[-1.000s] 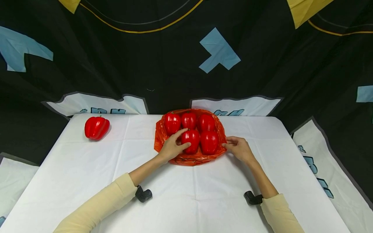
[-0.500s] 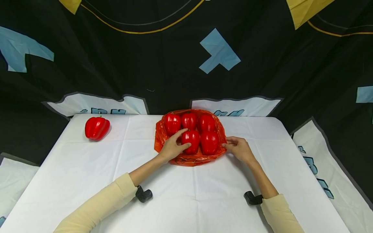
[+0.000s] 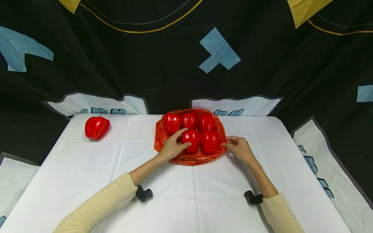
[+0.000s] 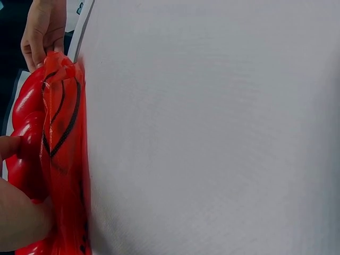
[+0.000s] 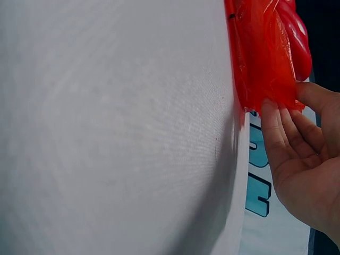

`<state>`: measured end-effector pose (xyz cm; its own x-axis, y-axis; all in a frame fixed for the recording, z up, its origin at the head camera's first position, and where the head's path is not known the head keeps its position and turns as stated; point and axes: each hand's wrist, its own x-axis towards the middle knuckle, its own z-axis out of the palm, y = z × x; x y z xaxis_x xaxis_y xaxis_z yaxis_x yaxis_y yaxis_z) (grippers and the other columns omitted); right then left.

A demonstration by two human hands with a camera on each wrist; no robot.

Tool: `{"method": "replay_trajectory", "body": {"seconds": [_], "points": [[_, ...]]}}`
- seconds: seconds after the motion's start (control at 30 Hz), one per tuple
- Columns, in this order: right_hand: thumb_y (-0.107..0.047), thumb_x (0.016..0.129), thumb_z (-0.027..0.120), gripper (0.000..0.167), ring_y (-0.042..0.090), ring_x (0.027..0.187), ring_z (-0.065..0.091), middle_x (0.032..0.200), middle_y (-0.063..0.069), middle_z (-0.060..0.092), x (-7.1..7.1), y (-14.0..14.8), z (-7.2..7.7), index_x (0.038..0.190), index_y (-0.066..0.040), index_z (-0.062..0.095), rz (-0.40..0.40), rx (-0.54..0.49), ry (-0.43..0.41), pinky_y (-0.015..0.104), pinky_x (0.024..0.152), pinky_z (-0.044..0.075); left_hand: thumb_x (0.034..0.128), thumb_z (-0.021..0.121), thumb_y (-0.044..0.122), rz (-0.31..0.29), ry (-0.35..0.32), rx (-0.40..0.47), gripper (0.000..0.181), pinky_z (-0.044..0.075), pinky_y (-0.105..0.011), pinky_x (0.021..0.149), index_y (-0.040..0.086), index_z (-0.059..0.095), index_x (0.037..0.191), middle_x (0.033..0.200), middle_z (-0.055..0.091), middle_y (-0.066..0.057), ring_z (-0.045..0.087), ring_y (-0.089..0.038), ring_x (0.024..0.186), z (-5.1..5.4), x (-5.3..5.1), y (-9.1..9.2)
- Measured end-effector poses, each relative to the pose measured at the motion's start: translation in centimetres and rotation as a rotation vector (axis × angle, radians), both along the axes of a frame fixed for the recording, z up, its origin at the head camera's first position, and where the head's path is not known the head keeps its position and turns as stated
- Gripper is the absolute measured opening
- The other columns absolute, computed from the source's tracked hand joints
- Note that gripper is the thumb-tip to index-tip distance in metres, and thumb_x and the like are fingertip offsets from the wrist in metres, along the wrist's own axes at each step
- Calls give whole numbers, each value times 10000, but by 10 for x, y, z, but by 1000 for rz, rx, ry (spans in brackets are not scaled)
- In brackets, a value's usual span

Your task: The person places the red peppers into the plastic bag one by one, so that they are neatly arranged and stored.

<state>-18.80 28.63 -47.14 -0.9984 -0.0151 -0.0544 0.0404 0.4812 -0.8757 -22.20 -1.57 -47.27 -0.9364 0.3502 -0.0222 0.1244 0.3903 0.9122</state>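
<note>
In the head view, an orange-red plastic bag (image 3: 158, 137) lies spread wide at the far middle of the table, with several shiny red bell peppers inside. My left hand (image 3: 170, 149) grips the front-left bell pepper (image 3: 193, 138), thumb on its near side and fingers on its far side. Beside it sits the front-right pepper (image 3: 209, 142). On the right, my right hand (image 3: 240, 150) pinches the bag's edge between thumb and fingers. The right wrist view shows this hold, the thumb over the rim of the bag (image 5: 263, 58). The pepper undersides are hidden by the bag.
One more red bell pepper (image 3: 97, 128) lies alone at the table's far left. A white cloth (image 3: 192, 200) covers the table. Behind it hangs a black curtain (image 3: 163, 64) with blue and yellow patches.
</note>
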Motion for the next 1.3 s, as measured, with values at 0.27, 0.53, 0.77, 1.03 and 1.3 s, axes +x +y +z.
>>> {"method": "replay_trajectory", "body": {"seconds": [0.27, 0.53, 0.77, 1.03, 1.3], "points": [[-152, 948, 700, 386, 258, 914, 674, 1063, 187, 699, 1, -2, 1, 1230, 103, 633, 12, -14, -6, 424, 825, 569, 903, 744, 209, 7, 18, -21, 667, 573, -382, 834, 183, 450, 1501, 1407, 533, -148, 592, -279, 1029, 1, 0, 0], [-153, 939, 713, 381, 265, 920, 675, 1060, 186, 701, 1, 0, 2, 1226, 88, 644, 7, -15, -5, 406, 831, 567, 896, 752, 220, 3, 30, -30, 695, 536, -467, 923, 194, 437, 1515, 1461, 490, -135, 487, -320, 1262, 2, 0, -2], [-133, 941, 709, 369, 269, 925, 684, 1061, 192, 702, 1, 0, 2, 1219, 101, 643, 11, -11, 2, 376, 817, 571, 910, 734, 222, 8, 30, -13, 653, 562, -433, 878, 147, 457, 1497, 1401, 530, -176, 603, -341, 1150, 14, 3, -12], [-27, 951, 654, 321, 333, 925, 679, 1055, 269, 681, 14, -15, 31, 1199, 172, 610, 29, -4, 3, 529, 865, 546, 948, 692, 247, 43, 22, 13, 584, 557, -442, 889, 137, 478, 1479, 1376, 540, -196, 624, -353, 1121, 28, 2, -44], [-23, 950, 655, 324, 315, 903, 684, 1044, 271, 679, 18, -17, 40, 1194, 184, 603, 39, -12, 11, 513, 857, 556, 981, 644, 247, 111, 42, 4, 584, 526, -504, 928, 161, 432, 1518, 1410, 505, -226, 558, -399, 1210, 40, -9, -97]]}}
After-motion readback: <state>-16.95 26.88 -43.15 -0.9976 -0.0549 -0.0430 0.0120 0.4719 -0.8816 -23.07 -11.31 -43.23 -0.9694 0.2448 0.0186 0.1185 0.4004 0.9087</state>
